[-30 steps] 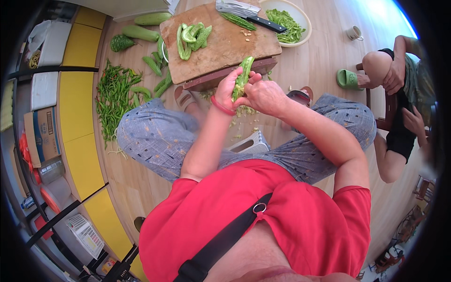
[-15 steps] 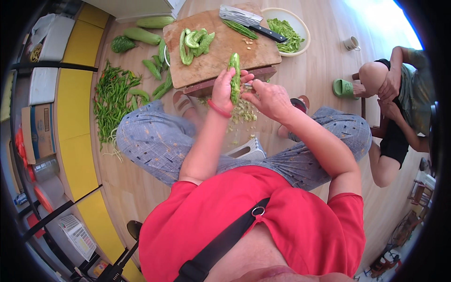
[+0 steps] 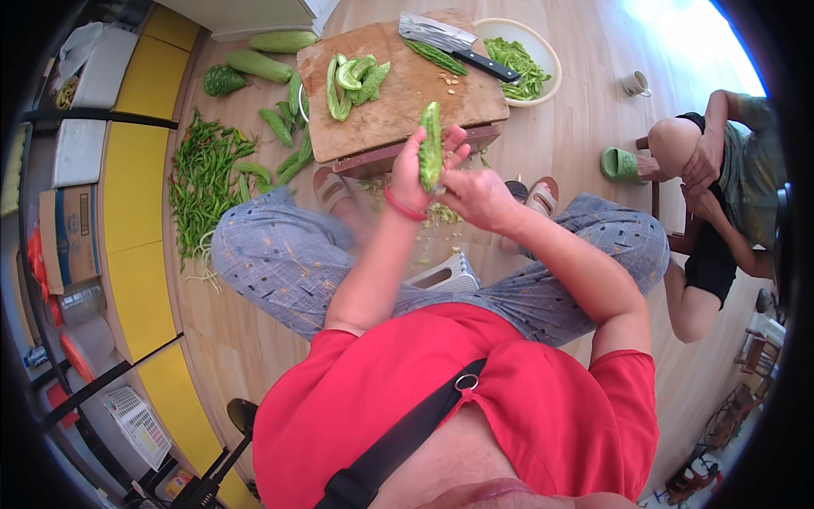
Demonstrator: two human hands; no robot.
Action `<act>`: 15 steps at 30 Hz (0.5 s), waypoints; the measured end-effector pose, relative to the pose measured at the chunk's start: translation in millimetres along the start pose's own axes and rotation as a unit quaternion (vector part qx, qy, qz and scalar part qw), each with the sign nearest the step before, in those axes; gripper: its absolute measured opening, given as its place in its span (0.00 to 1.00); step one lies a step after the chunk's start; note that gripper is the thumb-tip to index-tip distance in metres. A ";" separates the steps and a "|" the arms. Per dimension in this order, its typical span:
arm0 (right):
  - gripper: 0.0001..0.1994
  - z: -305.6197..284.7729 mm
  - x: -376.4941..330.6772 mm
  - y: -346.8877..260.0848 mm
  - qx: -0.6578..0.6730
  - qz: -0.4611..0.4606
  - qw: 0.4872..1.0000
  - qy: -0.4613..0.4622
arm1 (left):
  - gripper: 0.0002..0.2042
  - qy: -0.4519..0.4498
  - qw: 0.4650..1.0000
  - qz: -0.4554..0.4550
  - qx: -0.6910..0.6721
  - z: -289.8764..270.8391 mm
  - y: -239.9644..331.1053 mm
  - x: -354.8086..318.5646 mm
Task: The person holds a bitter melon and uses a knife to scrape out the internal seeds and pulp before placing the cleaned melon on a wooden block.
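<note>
My left hand holds a halved green bitter gourd upright in front of the wooden cutting board. My right hand sits against the gourd's lower end, fingers digging at its inside. Pale seeds and pith lie on the floor below my hands. On the board lie several hollowed gourd halves and a cleaver with a black handle.
A cream bowl of sliced greens stands at the board's right. Whole gourds and a heap of green chillies lie on the floor to the left. Another person sits at the right; a small cup is nearby.
My left hand has turned the gourd half from slanted to upright and lifted it slightly toward the board. My right hand stayed at its lower end.
</note>
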State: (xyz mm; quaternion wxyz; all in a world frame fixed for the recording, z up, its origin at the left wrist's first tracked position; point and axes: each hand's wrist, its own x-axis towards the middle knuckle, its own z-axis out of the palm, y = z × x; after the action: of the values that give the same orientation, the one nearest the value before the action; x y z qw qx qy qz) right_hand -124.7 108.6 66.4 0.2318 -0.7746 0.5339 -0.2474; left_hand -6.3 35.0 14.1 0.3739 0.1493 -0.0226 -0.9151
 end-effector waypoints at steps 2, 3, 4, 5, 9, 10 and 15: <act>0.08 0.1 -7.1 -4.5 0.034 0.014 0.999 -0.022 | 0.18 -0.015 0.999 -0.003 -0.029 -6.5 10.9 1.4; 0.08 0.3 -8.7 -3.8 0.045 0.026 0.999 -0.015 | 0.18 -0.023 0.999 -0.004 -0.035 -5.0 13.7 1.1; 0.09 0.0 -10.0 -2.5 0.057 0.038 0.998 -0.009 | 0.19 -0.032 0.999 -0.006 -0.041 -3.6 14.7 1.3; 0.11 -6.8 -7.7 -1.6 0.057 0.053 0.997 -0.018 | 0.20 -0.040 0.998 -0.015 -0.037 -2.9 14.8 2.0; 0.12 -26.7 5.3 -5.6 0.053 0.102 0.993 0.024 | 0.22 -0.079 0.994 -0.072 0.027 -7.3 12.0 3.3; 0.12 -25.5 6.5 -0.4 0.043 0.112 0.992 0.035 | 0.22 -0.054 0.995 -0.065 0.044 -5.9 9.5 2.9; 0.10 -31.9 12.1 5.9 -0.050 0.175 0.983 0.008 | 0.18 0.013 0.992 -0.038 0.122 5.9 0.0 -1.7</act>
State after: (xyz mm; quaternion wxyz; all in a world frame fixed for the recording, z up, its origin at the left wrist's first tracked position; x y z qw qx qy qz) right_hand -145.4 92.2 88.9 0.2282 -0.6778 0.6748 -0.1825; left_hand -6.9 35.8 20.2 0.3183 0.2067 -0.1234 -0.9169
